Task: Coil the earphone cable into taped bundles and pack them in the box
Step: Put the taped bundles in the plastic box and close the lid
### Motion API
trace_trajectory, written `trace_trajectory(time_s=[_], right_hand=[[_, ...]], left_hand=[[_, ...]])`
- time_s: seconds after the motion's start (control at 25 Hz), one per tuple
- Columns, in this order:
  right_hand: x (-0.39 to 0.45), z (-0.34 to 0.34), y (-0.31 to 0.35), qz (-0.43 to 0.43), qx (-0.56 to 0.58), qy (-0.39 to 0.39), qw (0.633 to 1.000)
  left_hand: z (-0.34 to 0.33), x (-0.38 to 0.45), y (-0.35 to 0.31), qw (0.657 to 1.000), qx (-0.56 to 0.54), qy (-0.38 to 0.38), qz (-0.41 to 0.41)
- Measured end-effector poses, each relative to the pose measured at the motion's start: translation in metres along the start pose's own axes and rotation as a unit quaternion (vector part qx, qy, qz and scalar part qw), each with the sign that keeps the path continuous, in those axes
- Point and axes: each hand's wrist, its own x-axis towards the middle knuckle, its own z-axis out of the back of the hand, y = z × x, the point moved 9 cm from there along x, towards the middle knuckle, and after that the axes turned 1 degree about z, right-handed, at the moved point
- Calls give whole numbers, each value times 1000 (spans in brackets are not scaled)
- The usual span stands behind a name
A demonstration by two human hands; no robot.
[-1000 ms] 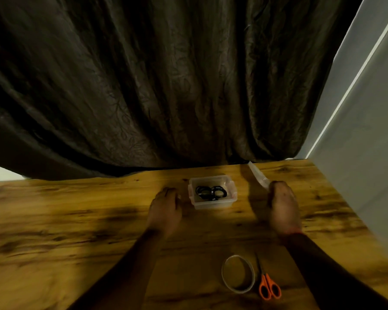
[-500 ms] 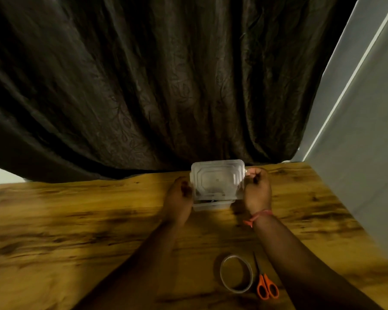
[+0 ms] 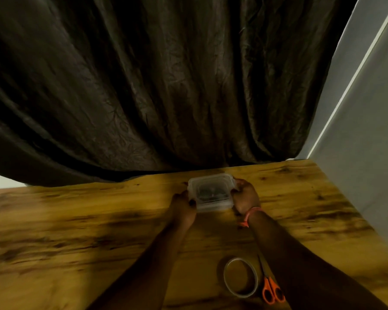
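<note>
A small clear plastic box (image 3: 213,205) stands near the far edge of the wooden table (image 3: 76,231), with its clear lid (image 3: 211,180) lying flat on top. Dark coiled earphone cable (image 3: 210,192) shows dimly through the lid. My left hand (image 3: 182,205) grips the box's left side, thumb at the lid's edge. My right hand (image 3: 245,195) grips the right side, fingers curled over the lid's right rim. An orange band sits on the right wrist.
A roll of clear tape (image 3: 240,277) lies near the table's front edge, with orange-handled scissors (image 3: 271,289) beside it on the right. A dark curtain (image 3: 166,86) hangs behind the table. A grey wall (image 3: 363,130) borders the table on the right.
The right hand brought the lid from the right over the box and lowered it flat on top. The left hand moved in against the box's left side.
</note>
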Motion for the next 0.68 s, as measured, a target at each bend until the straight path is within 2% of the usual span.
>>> trace_trajectory(time_s=[0.12,0.36,0.48,0.68], right_hand=[[24,-18,-40,-6,-40,27,999],[-17,0,17,11,-102,51,993],[-22,-2,15,23,-185,52,981],[-24,-5,10,55,-278,52,958]], left_hand=[[-8,6,7,1000,19,17,9],[-6,2,-3,999,21,48,-8],[-1,2,0,999,8,49,4],[-6,6,2,995,63,74,-12]])
